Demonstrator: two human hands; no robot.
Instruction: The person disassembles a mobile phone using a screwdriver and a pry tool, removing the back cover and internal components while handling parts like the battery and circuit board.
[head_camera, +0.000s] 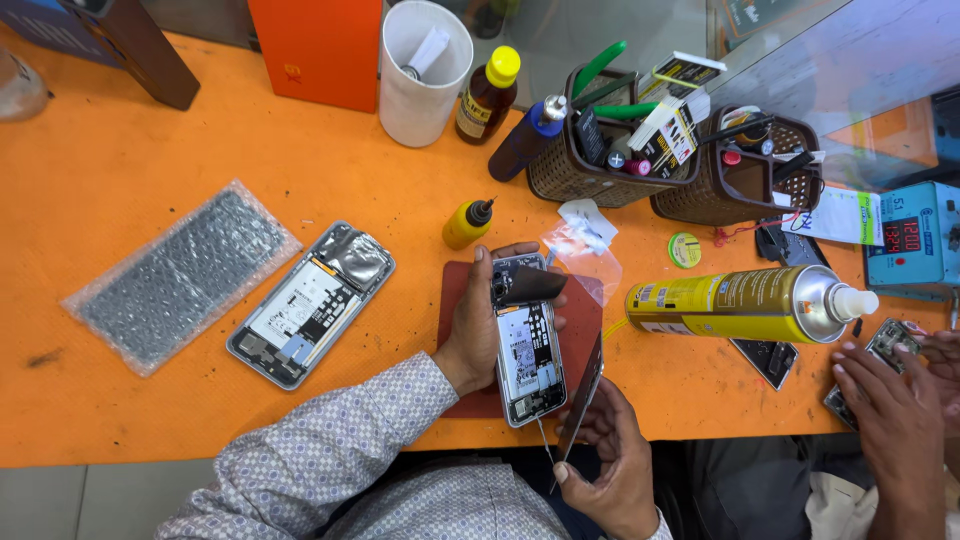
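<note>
While the left hand grips the opened phone, right hand fingers pinch a dark panel

The orange table carried a good deal. On the left lay a bubble-wrapped flat panel and, just beside it, an opened phone frame. A dark red mat sat near the front edge. Toward the back stood a white cup, a brown bottle, a small yellow bottle and two woven baskets — both packed with tools. A yellow spray can lay on its side at the right.
</note>
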